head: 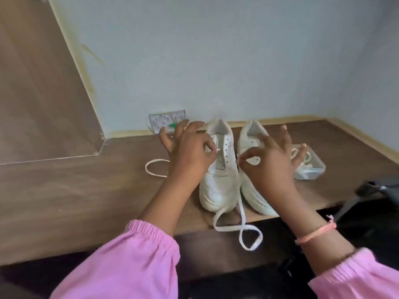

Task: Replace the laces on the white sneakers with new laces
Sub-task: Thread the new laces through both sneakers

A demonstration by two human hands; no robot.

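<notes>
Left hand (190, 147) pinching flat white lace (241, 227), leather sneaker (218, 186), wooden table (75, 201)

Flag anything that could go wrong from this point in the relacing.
1. The white lace hangs in loops over the table edge; a sleeve could snag it and tug the left sneaker.
2. Left hand and right hand each pinch a lace tip; uneven pulling may leave one end short.
3. The clear container sits close behind the right hand and might be knocked.
</notes>
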